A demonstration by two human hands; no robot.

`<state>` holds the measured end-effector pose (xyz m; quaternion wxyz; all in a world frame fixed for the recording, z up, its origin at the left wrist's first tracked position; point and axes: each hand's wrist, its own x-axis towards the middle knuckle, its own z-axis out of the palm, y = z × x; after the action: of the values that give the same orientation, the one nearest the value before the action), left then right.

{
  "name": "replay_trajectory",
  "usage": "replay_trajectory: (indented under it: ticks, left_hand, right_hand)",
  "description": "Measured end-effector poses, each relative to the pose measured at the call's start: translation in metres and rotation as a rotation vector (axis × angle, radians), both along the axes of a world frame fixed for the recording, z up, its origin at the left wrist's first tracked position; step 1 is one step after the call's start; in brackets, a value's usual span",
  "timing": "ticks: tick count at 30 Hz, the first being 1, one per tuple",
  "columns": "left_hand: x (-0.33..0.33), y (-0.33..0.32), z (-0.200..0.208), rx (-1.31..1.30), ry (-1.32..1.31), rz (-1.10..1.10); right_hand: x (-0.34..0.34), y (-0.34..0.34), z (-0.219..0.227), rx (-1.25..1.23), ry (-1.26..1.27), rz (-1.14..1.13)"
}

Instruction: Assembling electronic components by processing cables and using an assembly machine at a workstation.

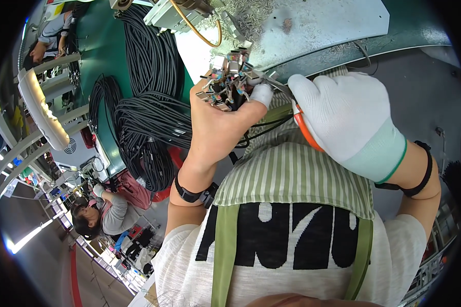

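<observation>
My bare left hand, with a white cover on its thumb, is closed round a bundle of cable ends. Small metal connectors and short coloured wires stick out of its top, and black cables trail below. My right hand wears a white knitted glove with a pale green cuff. It is wrapped round hand cutters with orange handles. Their metal jaws point left and reach the right side of the bundle; whether they touch a wire is too small to tell.
Behind the bundle lies a pale metal sheet strewn with small metal scraps. A bench machine with a yellow tube stands beside it. Coils of black cable cover the green table at left. Two people work farther left.
</observation>
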<state>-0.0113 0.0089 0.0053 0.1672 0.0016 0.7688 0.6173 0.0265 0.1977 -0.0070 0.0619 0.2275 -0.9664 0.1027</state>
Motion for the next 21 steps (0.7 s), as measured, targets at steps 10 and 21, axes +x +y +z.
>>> replay_trajectory:
  ticks: [10,21]
  left_hand:
    - [0.001,-0.015,-0.028,-0.019,0.452,-0.078]
    - [-0.002,-0.008,-0.009,0.036,0.103,0.053]
  right_hand:
    - [-0.003,-0.014,-0.017,-0.842,-0.362,-0.055]
    - [-0.003,-0.028,-0.027,-0.534,-0.035,-0.181]
